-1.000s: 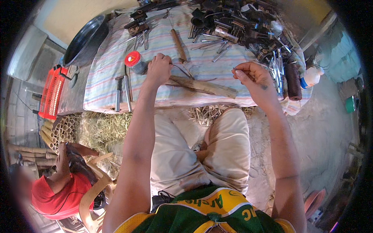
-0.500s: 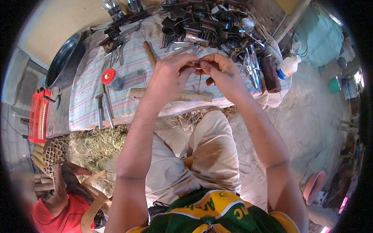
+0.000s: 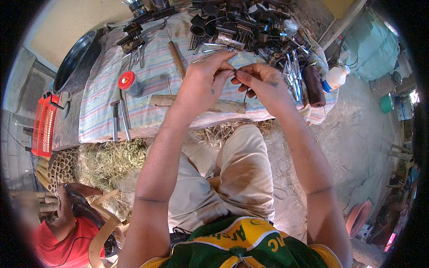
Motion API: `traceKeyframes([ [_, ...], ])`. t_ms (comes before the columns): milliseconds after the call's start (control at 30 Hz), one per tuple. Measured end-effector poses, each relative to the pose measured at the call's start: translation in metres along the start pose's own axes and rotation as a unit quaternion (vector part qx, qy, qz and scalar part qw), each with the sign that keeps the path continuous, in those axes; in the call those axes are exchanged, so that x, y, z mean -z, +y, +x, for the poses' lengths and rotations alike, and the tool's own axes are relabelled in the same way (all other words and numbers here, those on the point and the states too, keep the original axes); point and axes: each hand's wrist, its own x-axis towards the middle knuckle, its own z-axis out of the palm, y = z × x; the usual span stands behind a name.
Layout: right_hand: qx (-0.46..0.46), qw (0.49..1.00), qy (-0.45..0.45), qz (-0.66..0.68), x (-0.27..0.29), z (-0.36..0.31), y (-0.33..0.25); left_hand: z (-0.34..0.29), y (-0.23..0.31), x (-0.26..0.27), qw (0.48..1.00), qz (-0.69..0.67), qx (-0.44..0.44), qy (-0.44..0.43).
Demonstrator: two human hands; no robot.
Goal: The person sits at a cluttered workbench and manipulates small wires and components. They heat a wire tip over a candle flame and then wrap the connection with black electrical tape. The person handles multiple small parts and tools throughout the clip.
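Both hands meet above the striped cloth at the table's near side. My left hand (image 3: pixel 203 82) has its index finger stretched out, while the thumb presses on other fingers at a tiny dark piece. My right hand (image 3: pixel 263 82) pinches at the same spot, thumb against fingertips. A thin dark thread (image 3: pixel 245 96) hangs beneath the right fingers; where it runs between the fingertips is hidden. Under the hands lies a pale wooden stick (image 3: pixel 223 106). A wooden-handled tool (image 3: pixel 177 59) rests beyond my left hand, and a dark brown thread spool (image 3: pixel 313 87) stands right of my right hand.
Black pieces and metal rods (image 3: pixel 232 33) are heaped at the back. A red-lidded jar (image 3: pixel 129 83), a hammer (image 3: pixel 115 120) and a black basin (image 3: pixel 77 60) are at left. A white bottle (image 3: pixel 336 78) is at right. Another person in a red shirt (image 3: pixel 67 241) sits lower left.
My left index finger has lifted and straightened away from the pinch. The fingertips stay together, and the dark thread hangs more plainly under my right hand. The view has shifted slightly.
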Motion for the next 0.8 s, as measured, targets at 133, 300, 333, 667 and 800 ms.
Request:
traceKeyframes([
  [133,-0.005,0.999,-0.027,-0.019,0.003,0.001,0.0,-0.002,0.0,0.003,1.0,-0.015,-0.001,-0.002],
  [300,0.006,0.998,-0.052,-0.022,0.005,0.0,0.003,-0.006,-0.003,0.013,0.998,-0.033,0.004,-0.048],
  [333,0.014,0.998,-0.062,-0.019,0.005,0.0,0.003,-0.006,-0.004,0.014,0.998,-0.041,0.002,-0.049],
  [667,-0.003,0.991,-0.132,-0.031,0.012,-0.003,-0.004,-0.006,-0.005,0.019,0.99,-0.086,0.028,-0.112],
  [800,-0.027,0.985,-0.171,-0.027,0.017,-0.002,-0.006,-0.005,-0.001,0.021,0.993,-0.047,-0.01,-0.108],
])
